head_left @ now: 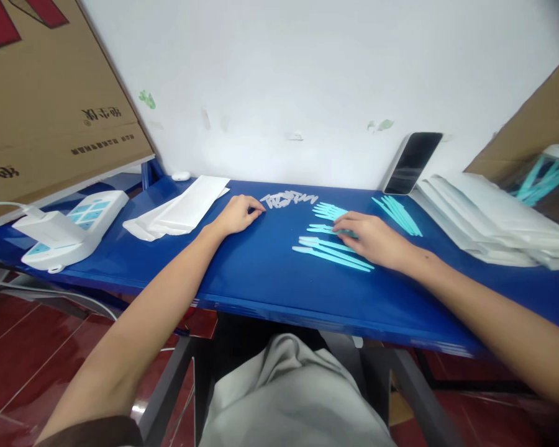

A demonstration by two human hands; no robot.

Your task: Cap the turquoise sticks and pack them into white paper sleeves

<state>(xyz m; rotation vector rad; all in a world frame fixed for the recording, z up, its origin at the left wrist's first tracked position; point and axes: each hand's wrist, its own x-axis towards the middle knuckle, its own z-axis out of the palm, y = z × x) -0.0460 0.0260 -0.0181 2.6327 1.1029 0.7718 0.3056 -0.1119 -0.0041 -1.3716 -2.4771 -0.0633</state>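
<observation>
My left hand [239, 214] rests on the blue table, its fingertips by the left end of a pile of small pale pieces [284, 198]; whether it pinches one is too small to tell. Over several turquoise sticks lies my right hand [363, 234], fingers bent down onto them, and what its fingertips hold is hidden. Sticks with pale tips [338, 257] extend in front of that hand, and a fanned group [328, 212] lies just behind its fingers. Another bundle of turquoise sticks [397, 214] is to the right, beyond the hand.
White envelopes [186, 205] lie at the left, near a power strip [90, 217] with a white charger [56, 228]. A phone [412, 162] leans on the wall. White packets [498, 217] are stacked at the right, beside a clear container [547, 177]. The table's front edge [307, 318] is close.
</observation>
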